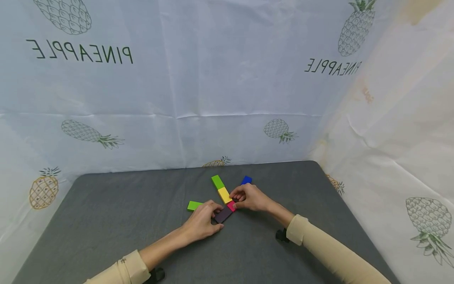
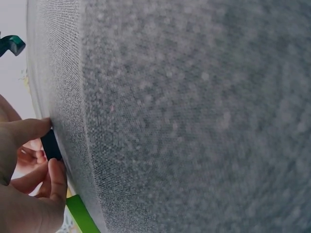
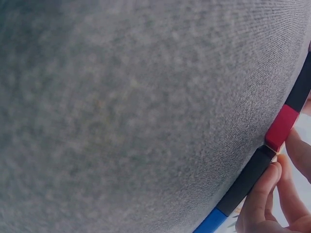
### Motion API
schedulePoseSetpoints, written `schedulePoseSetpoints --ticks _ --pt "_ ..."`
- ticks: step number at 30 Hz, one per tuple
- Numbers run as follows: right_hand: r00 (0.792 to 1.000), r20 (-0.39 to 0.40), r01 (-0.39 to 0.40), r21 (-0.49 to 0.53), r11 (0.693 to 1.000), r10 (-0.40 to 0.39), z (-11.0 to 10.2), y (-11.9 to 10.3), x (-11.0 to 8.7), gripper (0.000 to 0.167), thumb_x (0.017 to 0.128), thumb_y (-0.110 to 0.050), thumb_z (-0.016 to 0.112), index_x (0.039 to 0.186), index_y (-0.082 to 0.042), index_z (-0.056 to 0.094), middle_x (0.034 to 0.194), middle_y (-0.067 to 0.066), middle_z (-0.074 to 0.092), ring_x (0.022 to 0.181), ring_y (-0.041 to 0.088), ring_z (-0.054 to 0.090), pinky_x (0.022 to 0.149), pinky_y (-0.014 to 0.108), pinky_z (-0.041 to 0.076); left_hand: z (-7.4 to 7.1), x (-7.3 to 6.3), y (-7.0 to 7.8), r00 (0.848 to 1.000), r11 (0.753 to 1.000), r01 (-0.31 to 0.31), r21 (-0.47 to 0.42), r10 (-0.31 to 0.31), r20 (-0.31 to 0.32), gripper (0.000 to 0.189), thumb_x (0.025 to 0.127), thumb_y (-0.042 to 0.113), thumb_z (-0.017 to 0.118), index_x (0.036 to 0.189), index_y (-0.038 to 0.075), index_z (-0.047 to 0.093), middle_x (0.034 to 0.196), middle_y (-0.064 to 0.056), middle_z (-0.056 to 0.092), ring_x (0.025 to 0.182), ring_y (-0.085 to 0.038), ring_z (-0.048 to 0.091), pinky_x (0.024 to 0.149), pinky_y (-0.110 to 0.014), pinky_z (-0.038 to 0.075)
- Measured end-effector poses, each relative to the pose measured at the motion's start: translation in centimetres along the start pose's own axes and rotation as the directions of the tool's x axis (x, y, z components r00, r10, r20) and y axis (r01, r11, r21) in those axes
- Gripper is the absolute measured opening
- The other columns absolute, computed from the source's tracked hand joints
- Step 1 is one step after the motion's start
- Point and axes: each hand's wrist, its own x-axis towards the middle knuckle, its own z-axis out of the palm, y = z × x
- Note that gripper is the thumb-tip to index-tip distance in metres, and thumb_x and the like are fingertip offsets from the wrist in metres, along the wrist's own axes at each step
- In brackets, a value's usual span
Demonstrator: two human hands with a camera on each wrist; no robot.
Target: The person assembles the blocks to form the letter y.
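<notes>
My left hand (image 1: pixel 203 221) pinches a black rectangular block (image 1: pixel 223 215) between thumb and fingertips, low on the grey table. This block's far end meets a red block (image 1: pixel 231 206). The right hand (image 1: pixel 252 197) curls over a second black block (image 3: pixel 248 179), with its thumb at the red block's side. In the right wrist view, black, red, black and blue run end to end in a line. Beyond the right fingers the blue block (image 1: pixel 246 180) shows, partly hidden. A yellow block (image 1: pixel 224 195) branches off near the red one.
A green block (image 1: pixel 218 182) continues from the yellow one's far end. Another green block (image 1: pixel 194 205) lies beside the left hand, partly covered by it. Behind the grey table (image 1: pixel 124 221) hangs a white pineapple-print cloth (image 1: pixel 220 86), which also lines the right side.
</notes>
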Motion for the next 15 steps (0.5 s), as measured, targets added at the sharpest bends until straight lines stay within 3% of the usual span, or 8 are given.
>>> schedulePoseSetpoints --ticks 15 --pt "1.0 -0.008 0.006 -0.015 1.0 -0.006 -0.02 -0.02 -0.07 0.028 0.094 -0.008 0.085 0.12 -0.001 0.078 0.111 0.012 0.078 0.094 0.009 0.071 0.086 0.025 0.063 -0.16 0.08 0.04 1.0 1.0 -0.001 -0.015 0.001 0.01 0.051 0.084 0.029 0.094 0.128 0.01 0.076 0.113 0.001 0.072 0.09 -0.001 0.061 0.081 -0.022 0.056"
